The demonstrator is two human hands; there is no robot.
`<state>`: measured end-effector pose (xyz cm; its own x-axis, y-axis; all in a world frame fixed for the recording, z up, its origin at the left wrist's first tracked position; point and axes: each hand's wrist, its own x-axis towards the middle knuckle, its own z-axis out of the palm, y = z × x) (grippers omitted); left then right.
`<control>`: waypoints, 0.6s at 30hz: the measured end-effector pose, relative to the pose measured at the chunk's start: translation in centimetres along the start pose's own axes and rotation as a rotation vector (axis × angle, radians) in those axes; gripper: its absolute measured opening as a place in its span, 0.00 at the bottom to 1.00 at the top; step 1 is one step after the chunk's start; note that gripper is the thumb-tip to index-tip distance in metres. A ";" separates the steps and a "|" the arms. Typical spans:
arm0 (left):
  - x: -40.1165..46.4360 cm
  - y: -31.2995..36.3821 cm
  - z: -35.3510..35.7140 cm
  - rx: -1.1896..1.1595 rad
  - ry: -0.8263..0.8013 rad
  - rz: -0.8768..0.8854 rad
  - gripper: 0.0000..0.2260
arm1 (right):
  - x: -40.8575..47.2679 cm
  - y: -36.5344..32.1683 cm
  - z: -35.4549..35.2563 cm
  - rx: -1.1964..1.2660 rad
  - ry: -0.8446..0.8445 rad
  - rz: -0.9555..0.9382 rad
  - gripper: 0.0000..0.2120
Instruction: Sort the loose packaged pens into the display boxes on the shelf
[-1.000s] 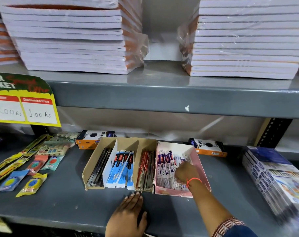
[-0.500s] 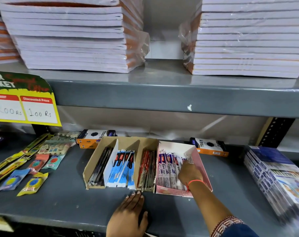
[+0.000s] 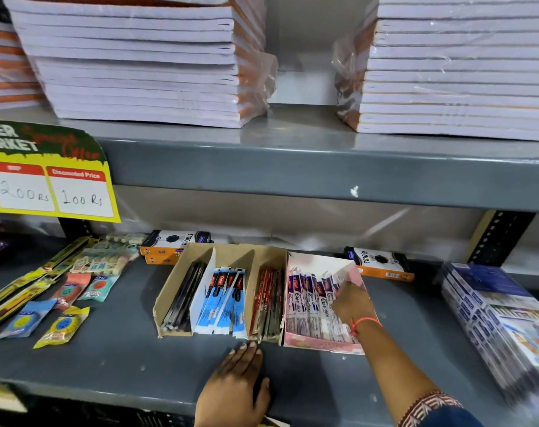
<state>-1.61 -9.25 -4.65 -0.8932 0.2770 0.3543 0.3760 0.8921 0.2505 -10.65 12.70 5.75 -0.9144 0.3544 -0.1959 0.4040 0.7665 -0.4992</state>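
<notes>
Right hand (image 3: 351, 302) is down inside the pink box (image 3: 323, 345), fingers curled in among the white-and-purple pen packs (image 3: 308, 303) on the box's right side — looks like it's pinching or nudging a pack, but can't tell for sure whether anything is actually held. Left hand (image 3: 236, 386) lies flat on the shelf (image 3: 108, 359), fingers loosely spread, tips just at the front edge of the brown box (image 3: 172, 331); it holds nothing.

Handling, as a guess: each pack is a thin card/plastic sleeve w/ one pen inside — very light, stiffened lengthwise by the pen, floppy at the card edges, film a bit slick. Not fragile, though corners would crease if jammed. Best hold is prob. a pinch across the narrow width near the upper end, where the printed header sticks up clear of its neighbours, then slide it along its length.

Orientation: the packs stand on edge in a tight row, long axis running front-to-back, far ends leaning up toward the rear wall, near ends against the front lip. Same lie in the brown box — black pens (image 3: 182, 303) in the left slot, blue packs (image 3: 223, 303) in the middle, red packs (image 3: 266, 303) in the right. A new pack should go in parallel to these, header end away from the person.
</notes>
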 end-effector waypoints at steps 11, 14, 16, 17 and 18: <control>-0.1 -0.1 -0.2 -0.019 -0.030 0.018 0.23 | -2.2 -0.1 -0.4 -0.251 0.108 -0.060 0.15; -0.2 0.0 -0.5 -0.014 -0.065 0.036 0.23 | -3.8 0.2 -0.4 -0.296 0.185 -0.121 0.14; 0.0 -0.1 -0.4 0.002 -0.073 0.027 0.23 | -4.6 0.6 -0.1 -0.326 0.214 -0.178 0.14; 0.0 -0.2 -0.5 -0.003 -0.085 0.019 0.23 | -5.3 1.1 0.2 -0.336 0.220 -0.196 0.16; -0.1 -0.1 -0.6 -0.033 -0.111 0.028 0.23 | -5.8 1.6 0.7 -0.354 0.218 -0.209 0.19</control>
<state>-1.43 -9.57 -4.20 -0.9033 0.3409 0.2603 0.4074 0.8718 0.2721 -4.73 11.45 5.48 -0.9654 0.2484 0.0792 0.2309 0.9557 -0.1828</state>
